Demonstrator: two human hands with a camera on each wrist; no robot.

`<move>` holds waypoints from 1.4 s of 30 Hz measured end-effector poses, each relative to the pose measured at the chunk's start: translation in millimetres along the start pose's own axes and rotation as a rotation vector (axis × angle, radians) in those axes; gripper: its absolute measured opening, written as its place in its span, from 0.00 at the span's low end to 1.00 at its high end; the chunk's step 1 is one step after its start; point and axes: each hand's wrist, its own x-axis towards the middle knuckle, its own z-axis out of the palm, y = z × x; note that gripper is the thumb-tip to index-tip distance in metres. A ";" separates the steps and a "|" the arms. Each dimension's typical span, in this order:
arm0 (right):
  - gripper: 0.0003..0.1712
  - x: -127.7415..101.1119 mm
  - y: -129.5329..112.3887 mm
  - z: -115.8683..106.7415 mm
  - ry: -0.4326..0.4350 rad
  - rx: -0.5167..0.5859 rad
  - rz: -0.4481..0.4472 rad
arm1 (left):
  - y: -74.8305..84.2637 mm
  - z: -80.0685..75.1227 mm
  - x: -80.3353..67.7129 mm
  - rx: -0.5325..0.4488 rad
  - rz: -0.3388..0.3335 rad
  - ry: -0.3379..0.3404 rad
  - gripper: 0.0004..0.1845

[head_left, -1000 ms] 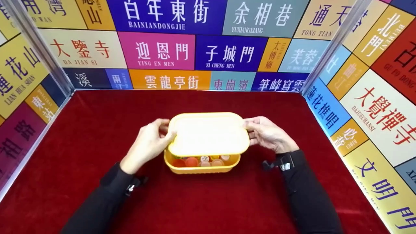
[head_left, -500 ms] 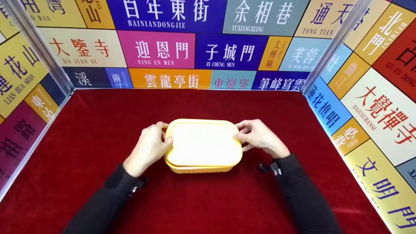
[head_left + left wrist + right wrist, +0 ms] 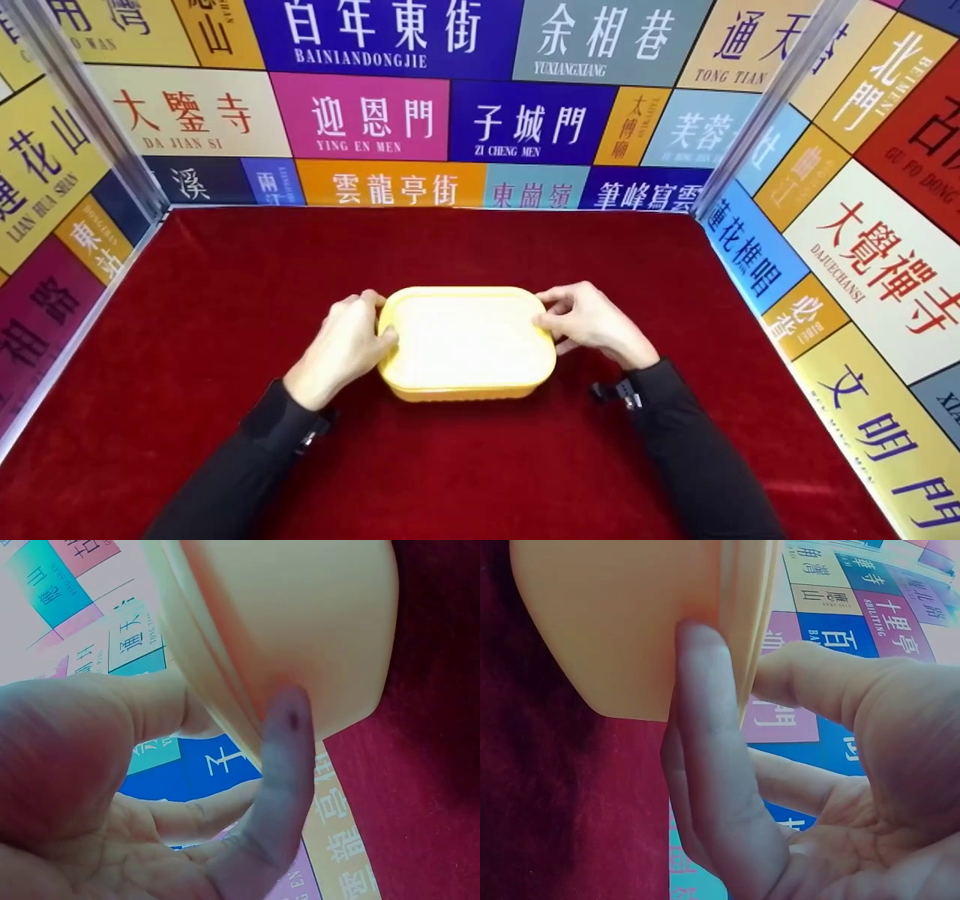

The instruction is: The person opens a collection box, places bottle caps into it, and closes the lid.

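Observation:
A pale yellow lid point(image 3: 465, 337) covers a yellow plastic box point(image 3: 469, 394) in the middle of the red cloth; the box's contents are hidden. At the left end, my left hand point(image 3: 345, 341) grips lid and box, thumb on top of the lid. The left wrist view shows a fingertip point(image 3: 289, 716) against the box wall point(image 3: 322, 630), under the lid's rim. My right hand point(image 3: 589, 322) holds the right end in the same way. In the right wrist view its fingers point(image 3: 709, 690) press the box side point(image 3: 622, 630) while the thumb lies on the lid's edge.
Red velvet-like cloth point(image 3: 465, 472) spreads under the box. Upright panels with printed signs, such as the back panel point(image 3: 375, 116) and the right panel point(image 3: 870, 247), border it on the back, left and right.
Tilted above the open box a second ago, the lid has come down and toward me onto it, covering the round pieces inside. Both hands moved down with it.

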 end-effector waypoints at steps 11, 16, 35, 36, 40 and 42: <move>0.30 0.8 -1.2 -2.4 -0.053 0.016 -0.013 | -4.3 -8.9 2.5 -0.258 -0.089 -0.235 0.23; 0.29 1.3 -0.9 -2.1 -0.050 -0.003 -0.020 | -3.5 -8.9 2.4 -0.260 -0.107 -0.258 0.23; 0.56 -10.1 -5.3 54.3 0.053 -0.621 -0.448 | 5.4 47.8 -0.6 0.181 0.266 -0.123 0.48; 0.58 -10.6 -5.3 56.6 0.050 -0.633 -0.440 | 5.4 48.6 -0.7 0.194 0.257 -0.138 0.50; 0.64 -11.3 -2.7 64.4 0.058 -0.678 -0.410 | 4.5 50.4 -1.4 0.233 0.251 -0.163 0.52; 0.63 -10.7 -0.1 68.1 0.068 -0.701 -0.417 | 3.5 51.0 -2.3 0.243 0.259 -0.160 0.51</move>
